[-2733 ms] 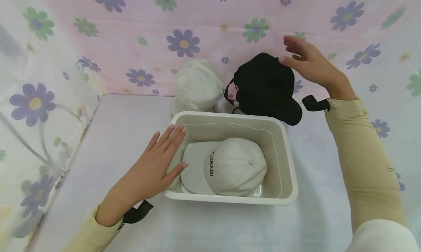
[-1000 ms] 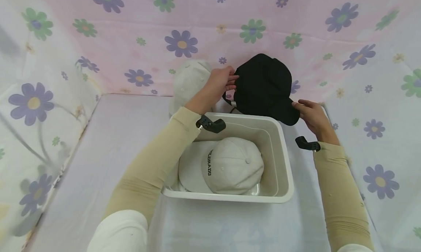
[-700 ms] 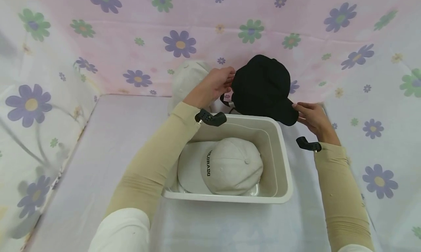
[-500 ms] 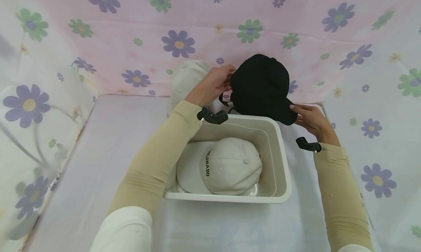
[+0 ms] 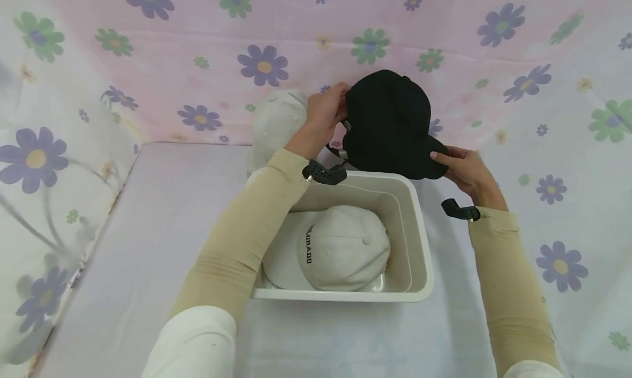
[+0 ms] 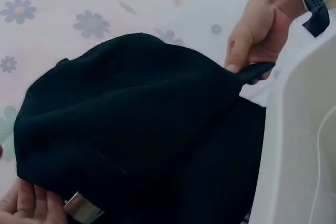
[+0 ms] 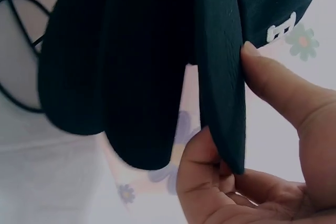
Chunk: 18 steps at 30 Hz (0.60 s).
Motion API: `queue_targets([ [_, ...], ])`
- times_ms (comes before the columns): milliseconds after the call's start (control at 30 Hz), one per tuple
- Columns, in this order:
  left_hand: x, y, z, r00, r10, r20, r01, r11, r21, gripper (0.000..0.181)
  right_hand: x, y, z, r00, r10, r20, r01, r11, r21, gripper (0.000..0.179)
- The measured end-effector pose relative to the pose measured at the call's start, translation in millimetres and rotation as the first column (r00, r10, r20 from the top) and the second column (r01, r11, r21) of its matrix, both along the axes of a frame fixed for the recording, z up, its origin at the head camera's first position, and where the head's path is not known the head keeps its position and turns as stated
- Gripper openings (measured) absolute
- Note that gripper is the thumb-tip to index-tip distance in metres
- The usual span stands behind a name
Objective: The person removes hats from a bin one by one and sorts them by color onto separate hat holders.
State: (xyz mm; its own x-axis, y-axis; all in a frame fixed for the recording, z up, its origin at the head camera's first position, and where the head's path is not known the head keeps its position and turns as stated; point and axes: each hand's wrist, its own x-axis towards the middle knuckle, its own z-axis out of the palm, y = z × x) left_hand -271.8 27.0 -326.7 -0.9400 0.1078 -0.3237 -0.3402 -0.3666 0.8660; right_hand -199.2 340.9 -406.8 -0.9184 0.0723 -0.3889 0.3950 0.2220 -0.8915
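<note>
A black baseball cap [image 5: 387,123] is held up at both ends behind the bin. My left hand [image 5: 323,114] pinches its back edge beside the strap; in the left wrist view the fingertips [image 6: 37,203] show by a metal buckle. My right hand [image 5: 469,172] pinches the brim [image 7: 223,87] between thumb and fingers. Further black brims [image 7: 142,114] hang beside the held one in the right wrist view, apart from it. A beige cap [image 5: 340,249] with dark lettering lies in the off-white plastic bin [image 5: 422,246], brim to the left.
Off-white caps [image 5: 276,125] stand behind the bin's left part, partly covered by my left hand and forearm. A thin black wire frame [image 7: 21,40] shows in the right wrist view. Flower-printed cloth [image 5: 197,65] hangs at the back and sides. Pale cloth [image 5: 163,213] covers the table.
Both hands have come to the black cap, the left from over the bin and the right down from its top. Since half a second ago the cap has risen slightly, apart from a strap below.
</note>
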Motion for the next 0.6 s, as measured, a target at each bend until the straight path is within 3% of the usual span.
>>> queue_targets([
  [100,-0.4,2.1,-0.3,1.000,-0.002,0.011,0.001,0.994,0.106,0.015,-2.4,-3,9.9,0.997,-0.065,-0.044,0.065,0.998,-0.005,0.085],
  [200,-0.2,2.2,-0.7,0.998,-0.052,0.045,0.045,0.988,0.150,0.021,-5.1,-6,19.3,0.984,-0.139,-0.116,0.136,0.990,-0.033,0.083],
  [400,0.5,1.1,-2.8,0.991,-0.126,0.049,0.122,0.989,0.084,0.046,-11.3,-10,30.2,0.967,-0.161,-0.199,0.148,0.986,-0.081,0.077],
  [600,1.3,6.9,-9.3,0.994,-0.100,0.040,0.099,0.995,0.034,0.056,-14.8,-11,29.9,0.980,-0.127,-0.156,0.139,0.988,0.066,0.078],
])
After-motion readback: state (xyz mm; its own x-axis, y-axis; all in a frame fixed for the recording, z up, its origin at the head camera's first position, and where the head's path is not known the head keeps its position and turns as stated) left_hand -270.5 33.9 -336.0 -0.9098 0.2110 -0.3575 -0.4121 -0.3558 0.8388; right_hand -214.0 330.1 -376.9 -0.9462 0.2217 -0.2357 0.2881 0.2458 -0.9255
